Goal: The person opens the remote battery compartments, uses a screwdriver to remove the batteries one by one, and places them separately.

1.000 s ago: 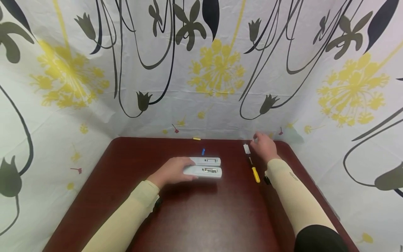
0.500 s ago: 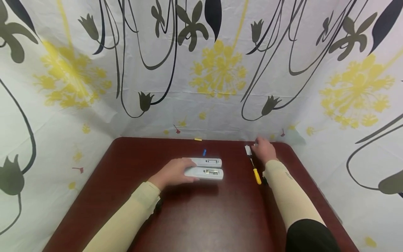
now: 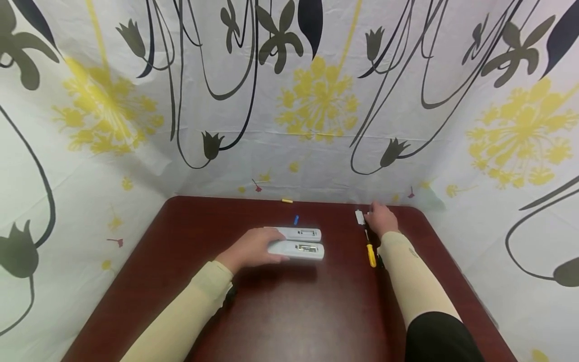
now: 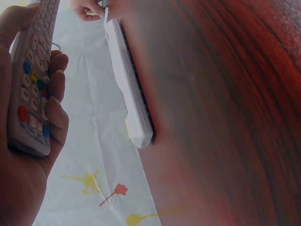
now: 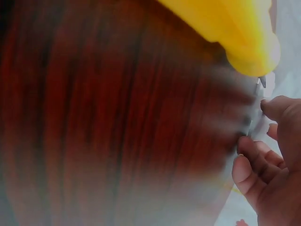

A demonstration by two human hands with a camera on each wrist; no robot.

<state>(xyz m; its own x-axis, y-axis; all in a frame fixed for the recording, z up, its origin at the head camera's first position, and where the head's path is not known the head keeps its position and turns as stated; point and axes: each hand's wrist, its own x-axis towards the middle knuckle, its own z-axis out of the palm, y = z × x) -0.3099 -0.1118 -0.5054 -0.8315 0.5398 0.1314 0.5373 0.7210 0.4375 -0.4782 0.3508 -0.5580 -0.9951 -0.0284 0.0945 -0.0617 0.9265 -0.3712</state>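
Observation:
My left hand holds a pale remote control, its thumb and fingers round the sides. Its back faces up with the battery compartment uncovered; in the left wrist view the held remote shows coloured buttons. Just behind, a second pale remote lies back up on the table, its compartment also uncovered. At the far right my right hand is low over the table, its thumb and fingers pinching a thin pale piece like a battery cover, largely hidden. Left of it lies a white battery cover.
A screwdriver with a yellow handle lies beside the right forearm, its shaft toward the white cover. A small blue cylinder and a yellow one lie behind the remotes. A patterned curtain hangs along the table's back edge.
My right hand has come down toward the tabletop, close beside the white cover. The left hand and both remotes keep their places; the head view has shifted slightly.

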